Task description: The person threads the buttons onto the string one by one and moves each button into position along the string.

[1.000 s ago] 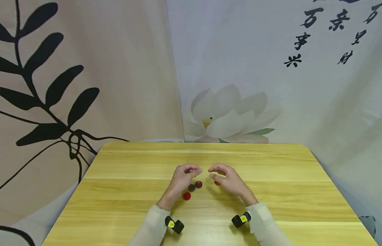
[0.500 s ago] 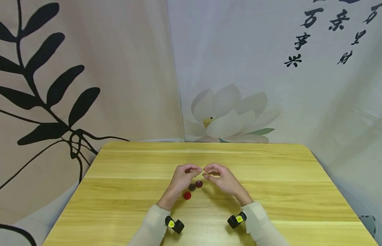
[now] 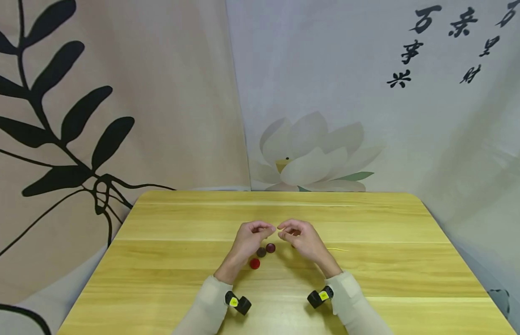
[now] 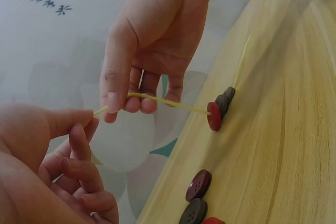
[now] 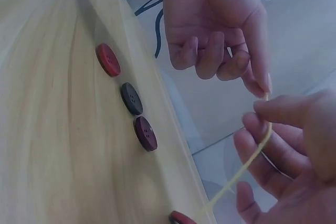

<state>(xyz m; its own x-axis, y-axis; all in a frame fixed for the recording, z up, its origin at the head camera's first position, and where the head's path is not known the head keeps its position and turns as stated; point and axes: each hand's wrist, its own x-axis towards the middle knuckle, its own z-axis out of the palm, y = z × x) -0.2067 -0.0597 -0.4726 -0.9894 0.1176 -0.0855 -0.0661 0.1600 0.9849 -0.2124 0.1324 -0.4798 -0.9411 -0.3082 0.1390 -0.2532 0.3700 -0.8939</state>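
Note:
My left hand (image 3: 251,238) pinches the tip of a yellow string (image 4: 178,105) between thumb and forefinger, above the table. Close beside it, my right hand (image 3: 305,239) holds the same string between thumb and fingertips. From there the string runs down through a red button (image 4: 213,116) with several dark buttons (image 4: 224,102) threaded behind it; its tail lies on the table. In the head view the right hand mostly hides these threaded buttons. Below the hands lie three loose buttons: maroon (image 5: 145,134), dark grey (image 5: 132,98) and red (image 5: 108,60).
The wooden table (image 3: 159,279) stretches out on both sides of the arms. Its far edge meets a printed cloth backdrop (image 3: 180,93). The string's tail (image 3: 337,250) lies to the right of the right hand. Each wrist wears a small black camera (image 3: 239,302).
My right hand has moved left to the left fingertips and now holds the string there. The left hand has stayed nearly still. The head view has tipped slightly.

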